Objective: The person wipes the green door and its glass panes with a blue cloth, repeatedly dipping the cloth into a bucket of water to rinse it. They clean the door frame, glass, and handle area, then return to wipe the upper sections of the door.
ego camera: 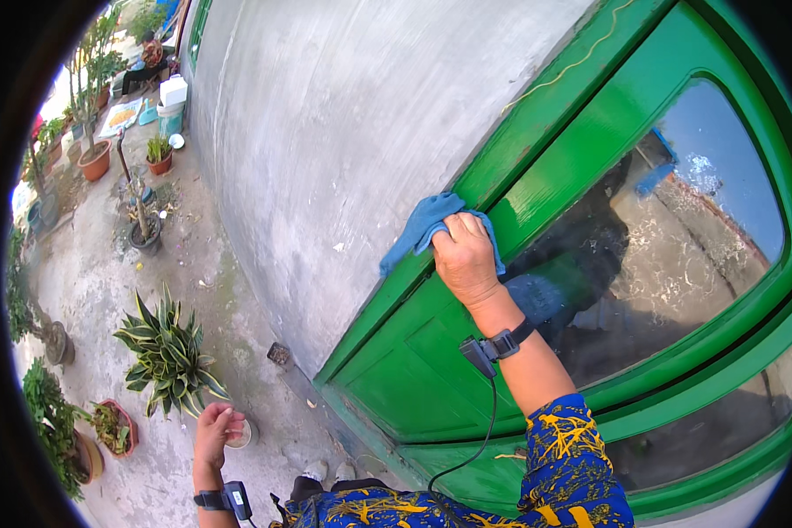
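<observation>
My right hand [465, 257] grips a blue cloth [429, 218] and presses it against the edge of the green door [429, 350], near the door frame [488, 165]. One end of the cloth hangs over the frame beside the grey wall. To the right of the hand is the door's glass pane [673, 244], which carries reflections and whitish smears. My left hand [219, 429] hangs low at the left, away from the door, with its fingers partly curled and nothing visible in them. Just behind it stand a pale pot [243, 435] and a snake plant [168, 353].
The grey plastered wall [343, 132] runs along the left of the door. Potted plants [146, 234] line the concrete ground. A small square pot [278, 354] sits near the wall's foot. Farther off are a bucket [170, 119] and a seated person [150, 56]. A cable [482, 442] hangs from my right wrist strap.
</observation>
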